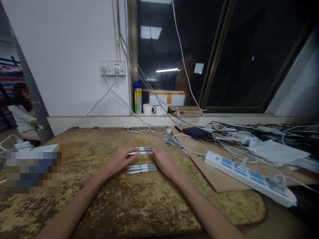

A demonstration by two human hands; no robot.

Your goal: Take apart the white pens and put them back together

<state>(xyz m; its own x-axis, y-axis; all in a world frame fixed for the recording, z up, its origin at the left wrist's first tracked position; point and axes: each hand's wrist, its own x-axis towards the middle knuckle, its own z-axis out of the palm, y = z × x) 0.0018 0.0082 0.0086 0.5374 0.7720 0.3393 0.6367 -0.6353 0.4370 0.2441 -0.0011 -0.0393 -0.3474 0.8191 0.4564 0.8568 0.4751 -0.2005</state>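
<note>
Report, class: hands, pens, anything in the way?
Left fingers, right fingers: at opposite ends of one pen. More pens grouped nearer the camera. Power strip well right, not obstructing.

On the counter [112, 205], a near row of pens [143, 168] lies before the far pens [147, 153], with the left grip [123, 157] at the far pens' left end and the right grip [163, 161] at their right. To the right, a power strip [244, 176] lies across a board [211, 176]. Behind, on the windowsill [159, 119], a mug [147, 109] stands between a spray can [138, 99] and a box [185, 112].
</note>
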